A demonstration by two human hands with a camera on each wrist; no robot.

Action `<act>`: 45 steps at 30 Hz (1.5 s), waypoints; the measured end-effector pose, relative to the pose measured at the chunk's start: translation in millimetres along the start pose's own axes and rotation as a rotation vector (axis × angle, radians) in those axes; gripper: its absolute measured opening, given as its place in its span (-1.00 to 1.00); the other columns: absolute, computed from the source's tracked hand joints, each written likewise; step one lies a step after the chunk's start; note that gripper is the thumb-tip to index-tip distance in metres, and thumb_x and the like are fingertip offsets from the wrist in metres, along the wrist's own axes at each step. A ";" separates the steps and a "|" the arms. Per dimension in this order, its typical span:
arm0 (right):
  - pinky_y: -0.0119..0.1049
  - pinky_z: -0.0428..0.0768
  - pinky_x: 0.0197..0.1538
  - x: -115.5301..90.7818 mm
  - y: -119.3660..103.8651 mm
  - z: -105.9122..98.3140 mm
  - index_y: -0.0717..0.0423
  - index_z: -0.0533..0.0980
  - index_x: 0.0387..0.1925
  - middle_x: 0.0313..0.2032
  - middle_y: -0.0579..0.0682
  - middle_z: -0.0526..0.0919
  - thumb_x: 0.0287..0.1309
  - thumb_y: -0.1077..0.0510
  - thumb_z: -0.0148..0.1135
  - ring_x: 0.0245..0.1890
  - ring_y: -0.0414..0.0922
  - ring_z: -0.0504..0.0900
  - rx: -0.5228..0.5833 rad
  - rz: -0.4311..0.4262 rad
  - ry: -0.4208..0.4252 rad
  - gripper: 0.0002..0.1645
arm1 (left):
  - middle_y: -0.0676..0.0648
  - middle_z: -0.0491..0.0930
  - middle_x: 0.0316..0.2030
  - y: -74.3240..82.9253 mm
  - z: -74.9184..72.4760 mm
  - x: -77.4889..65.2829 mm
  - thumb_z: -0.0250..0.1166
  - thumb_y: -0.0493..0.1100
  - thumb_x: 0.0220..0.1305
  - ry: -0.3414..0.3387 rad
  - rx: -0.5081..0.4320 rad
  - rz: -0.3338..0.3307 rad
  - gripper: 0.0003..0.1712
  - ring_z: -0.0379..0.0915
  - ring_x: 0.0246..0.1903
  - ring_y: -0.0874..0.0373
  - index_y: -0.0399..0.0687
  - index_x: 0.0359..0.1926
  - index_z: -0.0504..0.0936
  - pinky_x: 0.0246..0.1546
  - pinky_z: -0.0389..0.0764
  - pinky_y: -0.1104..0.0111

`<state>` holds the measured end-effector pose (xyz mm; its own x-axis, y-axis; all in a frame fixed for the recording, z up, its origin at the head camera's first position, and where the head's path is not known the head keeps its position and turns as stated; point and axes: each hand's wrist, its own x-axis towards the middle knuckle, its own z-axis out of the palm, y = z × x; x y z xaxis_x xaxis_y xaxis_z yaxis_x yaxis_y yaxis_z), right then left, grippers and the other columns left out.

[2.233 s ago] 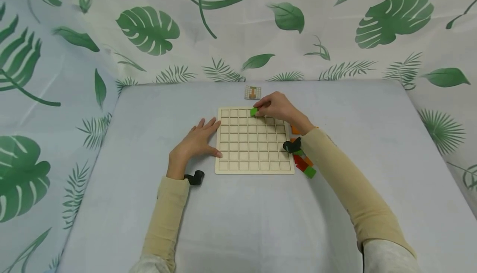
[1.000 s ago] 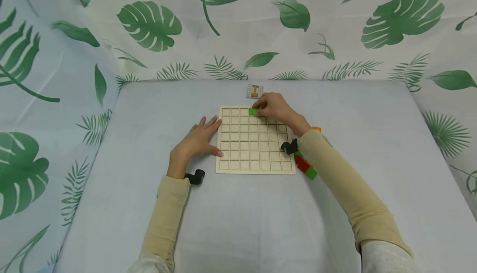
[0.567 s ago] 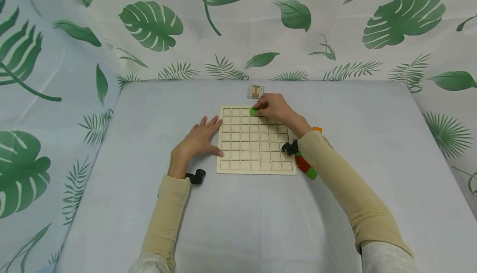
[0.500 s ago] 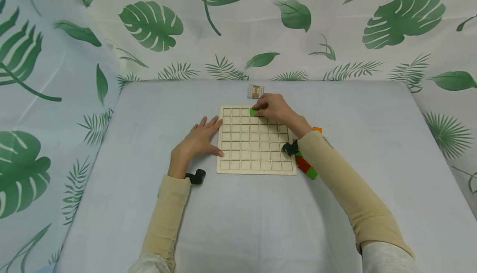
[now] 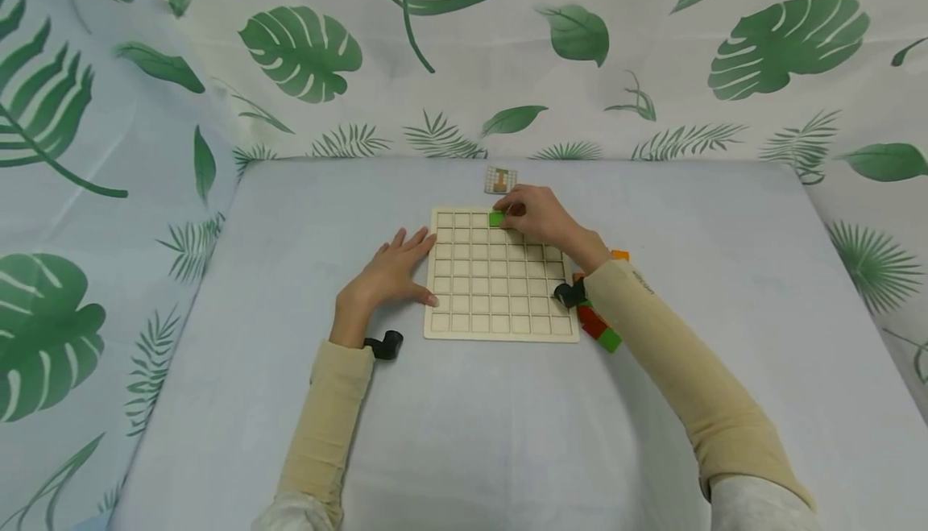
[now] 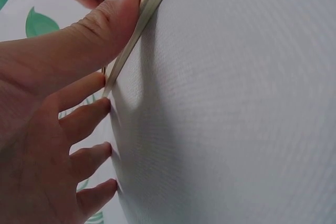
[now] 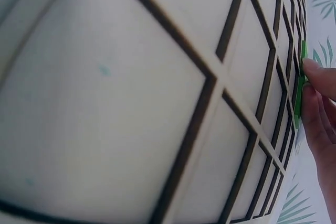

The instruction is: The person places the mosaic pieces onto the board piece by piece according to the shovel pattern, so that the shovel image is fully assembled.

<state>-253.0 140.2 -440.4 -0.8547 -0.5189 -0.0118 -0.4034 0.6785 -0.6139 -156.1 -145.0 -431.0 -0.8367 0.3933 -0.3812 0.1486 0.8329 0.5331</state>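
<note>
Hands [image 5: 387,275] at board [image 5: 481,284], right [image 5: 542,215] pinching green tile [image 5: 496,219] (edges parallel to board's)

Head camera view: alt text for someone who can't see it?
A person's right hand pinches a green piece at the far row of a pale gridded board; the left hand rests at its left edge. Colored pieces lie to the right.

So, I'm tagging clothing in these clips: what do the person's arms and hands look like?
The left hand and right hand are ungloved. Both arms wear beige sleeves, with pale grey cloth showing above them. A small black device sits by each wrist, and the right sleeve bears dark lettering, too small to read.
</note>
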 end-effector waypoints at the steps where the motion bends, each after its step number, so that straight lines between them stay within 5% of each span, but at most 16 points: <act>1: 0.00 0.69 0.06 -1.1 0.2 0.4 0.28 0.68 0.08 -0.05 0.23 0.67 0.27 0.28 0.39 -0.06 0.13 0.70 0.007 0.004 0.000 -0.65 | -0.05 -0.23 0.66 0.2 0.2 -0.3 0.59 0.07 0.09 -0.002 0.002 0.001 0.31 -0.52 0.64 -0.15 0.01 0.66 -0.07 0.64 -0.33 -0.06; 20: -0.02 0.67 0.13 -31.1 7.6 -11.0 0.15 0.69 0.08 0.08 0.12 0.71 0.33 0.24 0.31 0.00 0.05 0.67 0.143 0.106 0.003 -0.69 | -0.05 -0.24 0.67 1.2 1.0 1.3 0.59 0.08 0.08 -0.014 0.022 -0.007 0.33 -0.52 0.64 -0.13 0.02 0.67 -0.08 0.64 -0.34 -0.04; 32: -0.03 0.65 0.05 -59.5 15.1 -25.5 0.12 0.71 0.04 0.02 0.10 0.73 0.34 0.20 0.33 -0.10 0.03 0.67 0.098 0.127 0.006 -0.72 | -0.05 -0.25 0.67 1.2 -0.1 2.5 0.59 0.07 0.09 -0.012 0.021 -0.018 0.32 -0.54 0.64 -0.13 0.02 0.67 -0.09 0.64 -0.35 -0.05; 45: -0.30 0.63 -0.22 -94.1 28.3 -34.7 0.13 0.71 0.03 -0.04 0.12 0.73 0.35 0.20 0.29 -0.18 0.01 0.63 0.052 0.184 0.005 -0.73 | -0.05 -0.24 0.67 1.5 2.1 1.5 0.59 0.06 0.09 0.000 0.017 -0.017 0.33 -0.53 0.64 -0.13 0.04 0.67 -0.08 0.64 -0.34 -0.05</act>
<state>-195.4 226.3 -429.3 -0.9143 -0.3857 -0.1236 -0.2229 0.7339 -0.6416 -156.0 -142.3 -432.3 -0.8394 0.3787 -0.3899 0.1432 0.8461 0.5135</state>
